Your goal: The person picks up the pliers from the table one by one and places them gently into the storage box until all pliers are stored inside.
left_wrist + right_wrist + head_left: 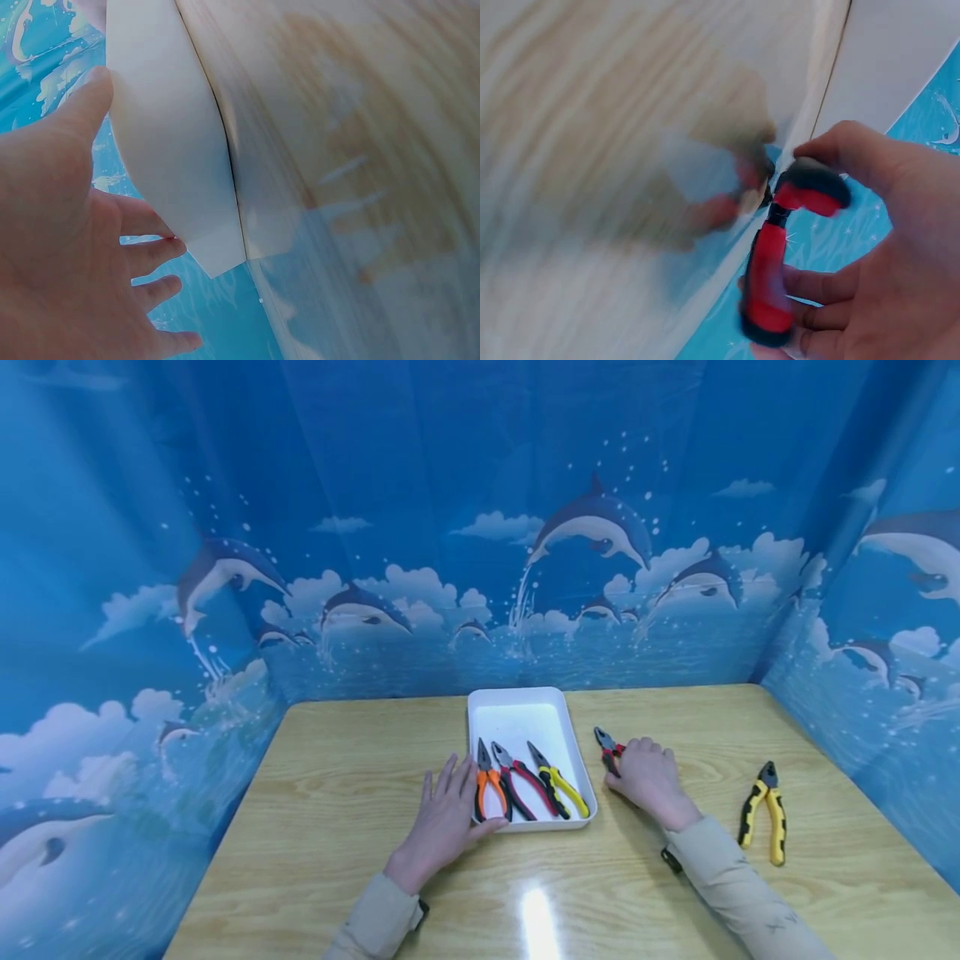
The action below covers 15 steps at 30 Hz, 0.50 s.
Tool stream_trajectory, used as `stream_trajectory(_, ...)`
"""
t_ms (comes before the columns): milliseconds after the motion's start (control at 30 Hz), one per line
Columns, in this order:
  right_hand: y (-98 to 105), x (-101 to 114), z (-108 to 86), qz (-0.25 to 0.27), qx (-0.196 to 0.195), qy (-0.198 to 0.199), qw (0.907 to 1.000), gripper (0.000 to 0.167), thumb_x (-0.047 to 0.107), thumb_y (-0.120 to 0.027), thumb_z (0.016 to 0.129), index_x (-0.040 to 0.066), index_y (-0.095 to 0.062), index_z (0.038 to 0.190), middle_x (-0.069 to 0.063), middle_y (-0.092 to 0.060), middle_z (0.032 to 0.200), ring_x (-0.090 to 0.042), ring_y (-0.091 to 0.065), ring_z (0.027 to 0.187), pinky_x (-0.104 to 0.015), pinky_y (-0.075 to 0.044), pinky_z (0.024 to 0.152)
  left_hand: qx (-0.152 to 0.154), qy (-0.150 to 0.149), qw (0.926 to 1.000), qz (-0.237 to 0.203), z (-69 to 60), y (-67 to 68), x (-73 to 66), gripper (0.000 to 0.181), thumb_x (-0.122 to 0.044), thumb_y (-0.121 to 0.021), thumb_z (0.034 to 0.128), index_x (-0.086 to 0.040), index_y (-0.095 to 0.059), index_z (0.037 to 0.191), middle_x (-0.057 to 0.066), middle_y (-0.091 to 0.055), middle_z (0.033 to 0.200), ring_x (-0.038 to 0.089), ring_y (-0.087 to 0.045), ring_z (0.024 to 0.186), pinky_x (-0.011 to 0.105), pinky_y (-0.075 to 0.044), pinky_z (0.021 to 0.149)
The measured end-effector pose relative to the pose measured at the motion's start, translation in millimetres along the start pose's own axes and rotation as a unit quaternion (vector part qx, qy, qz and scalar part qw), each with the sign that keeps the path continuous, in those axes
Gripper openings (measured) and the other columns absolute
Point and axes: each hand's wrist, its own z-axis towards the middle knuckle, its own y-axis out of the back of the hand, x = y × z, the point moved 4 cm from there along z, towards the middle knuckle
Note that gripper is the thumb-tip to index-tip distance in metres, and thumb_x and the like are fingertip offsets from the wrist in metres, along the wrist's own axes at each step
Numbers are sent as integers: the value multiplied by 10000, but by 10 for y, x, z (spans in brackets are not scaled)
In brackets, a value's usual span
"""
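A white tray [517, 714] holds orange-and-black long-nose pliers [483, 781], red-and-black pliers [504, 757] and yellow-and-black long-nose pliers [553, 777]. My left hand [438, 831] is at the tray's near left corner, fingers spread and extended; in the left wrist view the thumb and fingertips touch the tray's side wall [165, 135]. Right of the tray, my right hand [652, 781] grips another pair of red-and-black pliers [606, 740], their jaws pointing away from me. In the right wrist view, thumb and fingers are on the spread red handles [769, 274].
Yellow-and-black pliers [767, 802] lie on the wooden table [360, 760] to the right of my right forearm. A blue dolphin-print curtain [420, 527] encloses the table's back and sides. Light glares off the tabletop near the front.
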Motion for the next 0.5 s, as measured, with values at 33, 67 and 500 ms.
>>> stream_trajectory(33,-2,-7,3,71,-19,-48,10000,552,427,-730,842,-83,-516,846,-211,-518,806,-332,-517,719,-477,-464,692,8,2,10000,7,0,0,1,985,-690,-584,907,-23,-312,1579,168,-231,1663,409,-153,1535,681,-148,1199)
stream_trajectory(67,-4,-15,5,152,-29,-85,9998,559,434,-729,840,-83,-516,858,-218,-519,821,-338,-517,732,-484,-460,703,3,3,10000,4,0,1,2,986,-688,-587,906,-23,-311,1580,169,-232,1663,410,-153,1535,681,-149,1199)
stream_trajectory(500,180,48,-54,313,-1400,85,9896,525,420,-727,803,-31,-458,803,-177,-471,779,-310,-451,687,-424,-385,592,31,50,10000,66,1,4,-11,989,-692,-582,903,-24,-310,1580,169,-228,1663,407,-155,1535,678,-152,1200)
